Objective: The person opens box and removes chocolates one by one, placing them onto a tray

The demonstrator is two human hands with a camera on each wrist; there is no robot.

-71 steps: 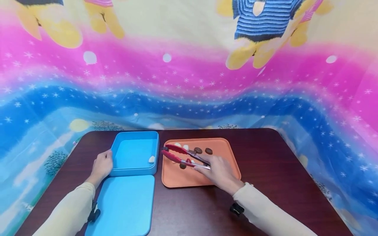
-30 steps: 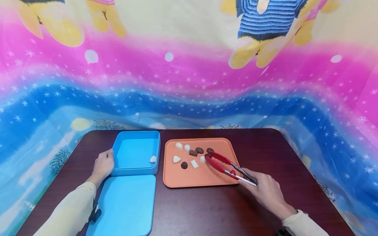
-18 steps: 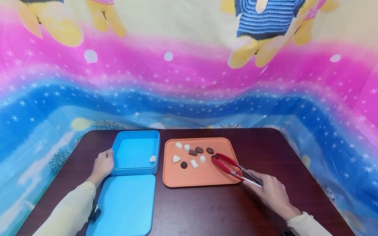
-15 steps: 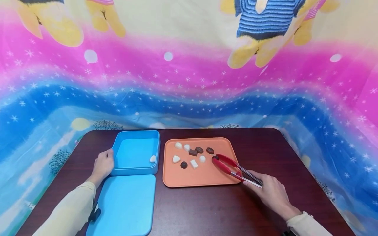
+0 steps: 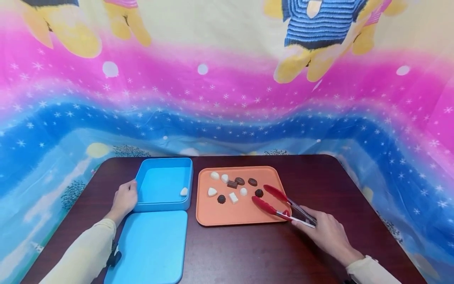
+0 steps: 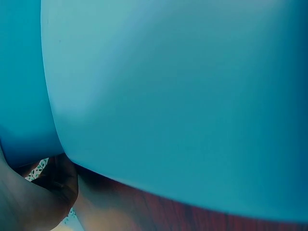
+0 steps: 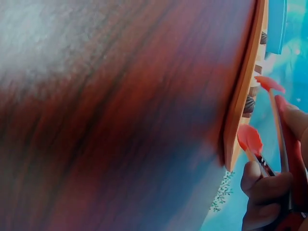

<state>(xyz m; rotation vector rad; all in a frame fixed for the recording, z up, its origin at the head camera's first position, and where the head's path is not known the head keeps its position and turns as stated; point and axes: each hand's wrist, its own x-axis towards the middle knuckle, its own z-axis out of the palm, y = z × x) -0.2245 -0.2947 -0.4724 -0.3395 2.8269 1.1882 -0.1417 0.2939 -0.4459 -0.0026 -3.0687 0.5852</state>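
My right hand [image 5: 328, 232] grips steel tongs [image 5: 294, 209] with red tips, held over the right part of the orange tray [image 5: 244, 216]. The tongs' tips are spread apart, with a round dark chocolate [image 5: 259, 193] lying on the tray between them. In the right wrist view, my fingers [image 7: 267, 187] wrap round the tongs' arms. My left hand [image 5: 124, 197] holds the left wall of the blue box [image 5: 163, 206], thumb at its rim. One white chocolate [image 5: 183, 192] lies in the box's near right corner.
More chocolates lie on the tray: several white ones, such as a rectangular one [image 5: 233, 197], and several brown ones, such as an oval one [image 5: 252, 182]. A flat blue lid [image 5: 150, 244] lies before the box. A patterned cloth [image 5: 227, 98] hangs behind the dark table [image 5: 227, 256].
The tongs carried the round dark chocolate from the tray's left edge over to its right part. Their tips have since spread, leaving it on the tray. My left hand stays at the box.
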